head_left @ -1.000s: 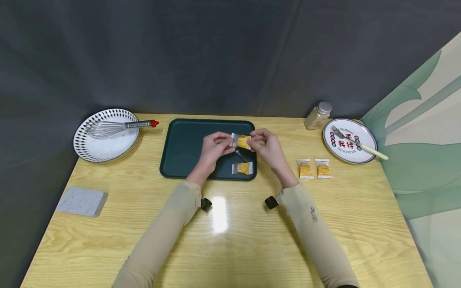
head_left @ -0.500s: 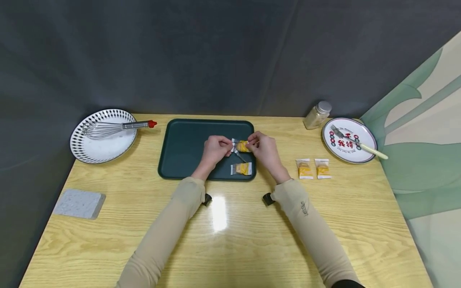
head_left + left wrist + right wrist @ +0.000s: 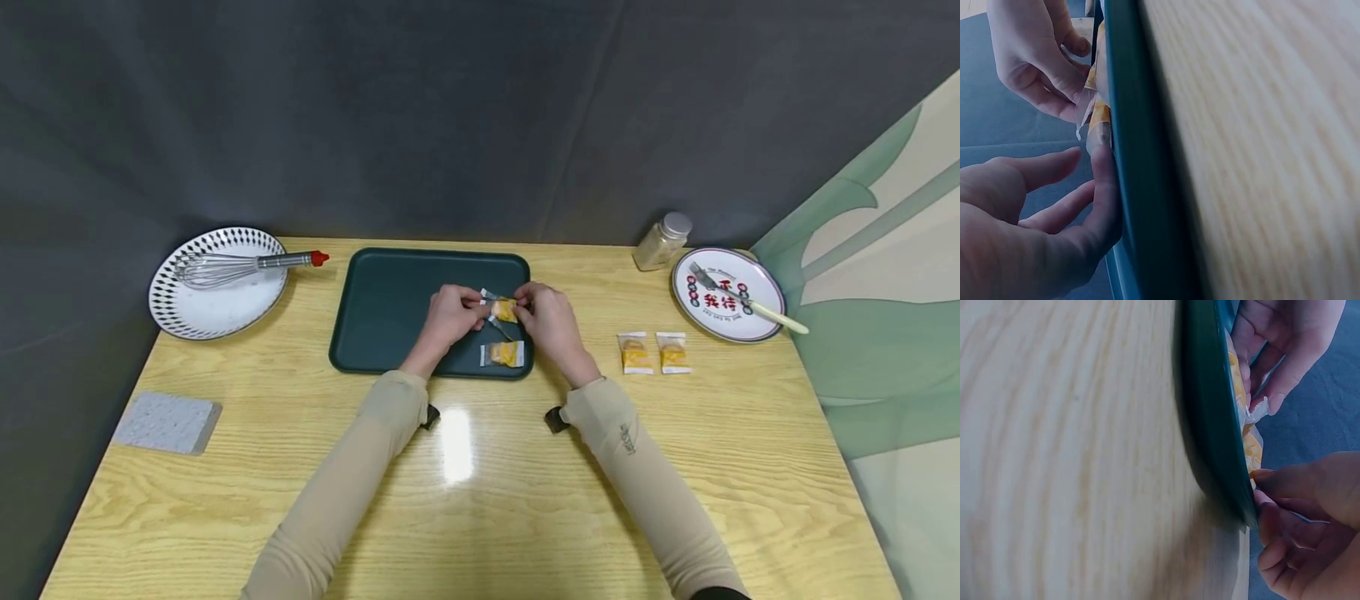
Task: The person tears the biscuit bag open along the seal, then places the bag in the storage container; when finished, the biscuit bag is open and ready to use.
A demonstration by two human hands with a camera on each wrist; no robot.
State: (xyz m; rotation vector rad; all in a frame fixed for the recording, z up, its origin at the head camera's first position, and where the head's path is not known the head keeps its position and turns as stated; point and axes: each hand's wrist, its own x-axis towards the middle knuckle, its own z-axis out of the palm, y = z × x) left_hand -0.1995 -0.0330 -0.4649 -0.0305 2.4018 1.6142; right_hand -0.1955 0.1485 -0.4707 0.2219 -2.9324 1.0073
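A wrapped pastry (image 3: 504,311) in a clear and yellow packet lies at the right side of the dark green tray (image 3: 390,312). My right hand (image 3: 547,312) pinches its right end between thumb and finger. A finger of my left hand (image 3: 452,312) touches its left end, and in the left wrist view the left thumb stands apart from that finger. Nearer the tray's front is a second wrapped pastry (image 3: 502,354). Between the two packets lies a slim metal utensil (image 3: 501,327), partly hidden, its kind unclear.
Right of the tray lie two more packets (image 3: 635,353). Behind them stand a capped jar (image 3: 663,240) and a white plate (image 3: 723,321) bearing a fork (image 3: 765,312). On the left are a patterned plate (image 3: 217,312), a whisk (image 3: 281,260) and a grey block (image 3: 167,422).
Both hands have lowered the wrapped pastry onto the tray and shifted it slightly toward the front. The left fingers have loosened from its end. The other things have stayed in place.
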